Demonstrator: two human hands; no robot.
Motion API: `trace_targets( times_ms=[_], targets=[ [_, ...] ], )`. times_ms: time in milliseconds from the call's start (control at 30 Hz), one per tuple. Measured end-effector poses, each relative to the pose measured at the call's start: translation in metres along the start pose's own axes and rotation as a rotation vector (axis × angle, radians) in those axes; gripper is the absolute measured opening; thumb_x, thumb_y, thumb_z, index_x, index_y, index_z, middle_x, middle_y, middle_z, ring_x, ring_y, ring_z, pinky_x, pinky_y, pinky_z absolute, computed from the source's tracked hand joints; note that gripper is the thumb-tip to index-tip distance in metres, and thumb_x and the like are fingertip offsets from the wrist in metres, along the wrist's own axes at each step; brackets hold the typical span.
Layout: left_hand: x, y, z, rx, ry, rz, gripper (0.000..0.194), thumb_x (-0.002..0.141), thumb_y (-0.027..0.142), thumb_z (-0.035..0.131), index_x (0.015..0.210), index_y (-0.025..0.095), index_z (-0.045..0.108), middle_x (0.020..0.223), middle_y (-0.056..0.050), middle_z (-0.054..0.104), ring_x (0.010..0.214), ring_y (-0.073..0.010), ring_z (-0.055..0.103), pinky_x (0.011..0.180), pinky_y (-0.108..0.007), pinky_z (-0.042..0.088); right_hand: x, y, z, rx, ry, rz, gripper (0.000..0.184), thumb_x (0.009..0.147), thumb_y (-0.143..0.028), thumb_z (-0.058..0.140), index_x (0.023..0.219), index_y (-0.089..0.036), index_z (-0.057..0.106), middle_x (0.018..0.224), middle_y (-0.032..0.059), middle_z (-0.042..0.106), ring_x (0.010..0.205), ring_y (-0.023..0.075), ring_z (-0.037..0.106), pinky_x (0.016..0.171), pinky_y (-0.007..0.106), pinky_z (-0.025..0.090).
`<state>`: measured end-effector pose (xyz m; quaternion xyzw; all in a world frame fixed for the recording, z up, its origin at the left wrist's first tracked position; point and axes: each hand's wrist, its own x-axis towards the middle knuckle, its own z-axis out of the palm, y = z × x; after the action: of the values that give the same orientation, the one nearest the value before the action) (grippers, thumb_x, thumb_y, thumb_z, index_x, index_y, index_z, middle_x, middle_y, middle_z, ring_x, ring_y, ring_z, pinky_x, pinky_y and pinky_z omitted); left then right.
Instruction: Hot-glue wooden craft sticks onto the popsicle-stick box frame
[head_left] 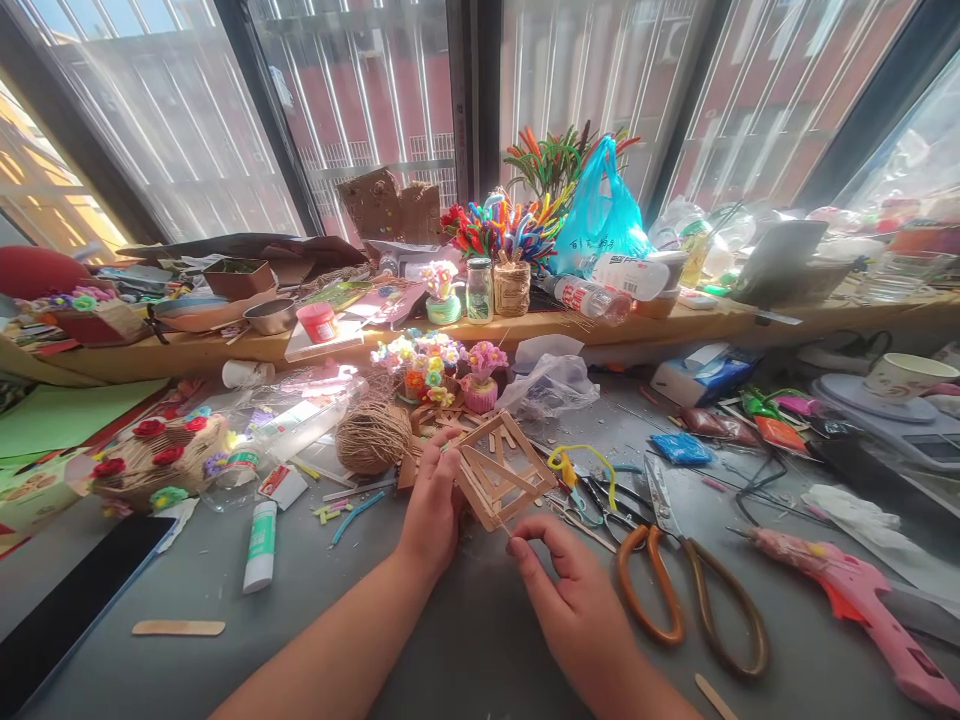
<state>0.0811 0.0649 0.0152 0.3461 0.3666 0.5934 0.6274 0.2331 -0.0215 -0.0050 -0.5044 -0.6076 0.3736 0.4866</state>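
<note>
A small open frame of wooden craft sticks (504, 470), with slanting sticks inside it, is tilted up over the grey table. My left hand (435, 500) grips its left side, thumb and fingers closed on the wood. Just below the frame's lower corner, my right hand (559, 575) is closed in a pinch; a thin pale strand seems to run from its fingertips to the frame, too fine to name. Big scissors (686, 560) with brown handles lie open to the right of my right hand. Behind my left hand sits a ball of twine (373, 438).
A pink glue gun (855, 600) lies at right with its cord. At left are a glue stick (260, 547), a loose craft stick (178, 628) and a phone (82, 610). Pipe-cleaner flowers (420, 360) stand behind. The wooden ledge (420, 345) is crowded with jars, bottles and bags.
</note>
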Motion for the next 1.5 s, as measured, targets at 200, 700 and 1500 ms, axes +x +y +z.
trace_targets(
  times_ms=[200, 700, 1500],
  targets=[
    [-0.0017, 0.0020, 0.0019, -0.003, 0.014, -0.014, 0.058, 0.085, 0.059, 0.080, 0.130, 0.027, 0.061, 0.109, -0.004, 0.074, 0.096, -0.0249, 0.074, 0.082, -0.033, 0.058, -0.0057, 0.0038, 0.0061, 0.043, -0.087, 0.006, 0.028, 0.112, -0.044, 0.042, 0.098, -0.025, 0.057, 0.082, -0.0017, 0.059, 0.073, 0.0182, 0.055, 0.066, 0.027, 0.046],
    [-0.0004, -0.0011, 0.0004, -0.051, -0.003, -0.022, 0.056, 0.085, 0.061, 0.082, 0.124, 0.026, 0.062, 0.109, -0.003, 0.076, 0.101, -0.0262, 0.074, 0.088, -0.036, 0.058, -0.0028, 0.0019, 0.0046, -0.053, -0.087, 0.018, 0.025, 0.110, -0.037, 0.043, 0.095, -0.024, 0.058, 0.083, 0.0009, 0.063, 0.076, 0.0199, 0.060, 0.068, 0.029, 0.048],
    [-0.0001, -0.0021, -0.0035, 0.081, -0.049, 0.048, 0.054, 0.086, 0.060, 0.082, 0.122, 0.027, 0.059, 0.084, 0.005, 0.063, 0.055, -0.0086, 0.052, 0.050, -0.020, 0.043, -0.0054, -0.0035, 0.0014, -0.064, -0.002, -0.044, 0.029, 0.108, -0.042, 0.049, 0.092, -0.024, 0.065, 0.082, 0.0023, 0.067, 0.076, 0.0200, 0.065, 0.068, 0.027, 0.055]
  ],
)
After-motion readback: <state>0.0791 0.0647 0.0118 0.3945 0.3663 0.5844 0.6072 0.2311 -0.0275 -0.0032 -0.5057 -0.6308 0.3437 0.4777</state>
